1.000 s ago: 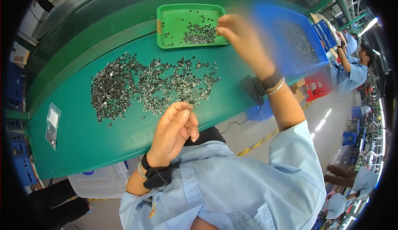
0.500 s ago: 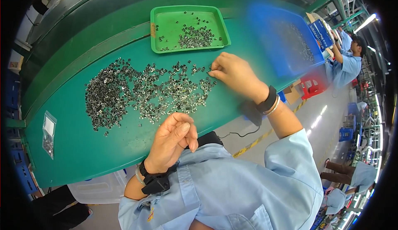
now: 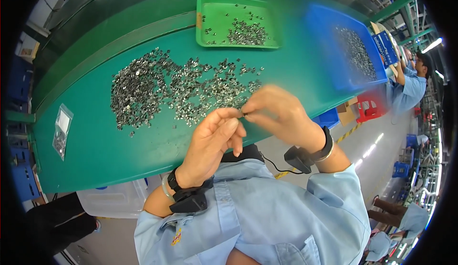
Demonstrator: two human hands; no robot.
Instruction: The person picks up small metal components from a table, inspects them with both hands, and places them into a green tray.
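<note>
My right hand pinches a small dark metal part between thumb and fingertips, close beside the fingertips of my left hand. With fingers curled and thumb folded over them, my left hand is closed; what it holds, if anything, is hidden. Both hands are just above the near edge of the green table. Beyond them lies a spread of small black and silver metal parts, thinner toward the right. A denser heap of these parts lies on the left.
A green tray with similar parts stands at the back. To the right is a blue bin holding many more. A clear bag lies at the table's left. A red stool and a co-worker are beyond the right side.
My right hand has come back from the right end of the spread toward my left hand, carrying a small part. The view has shifted slightly.
</note>
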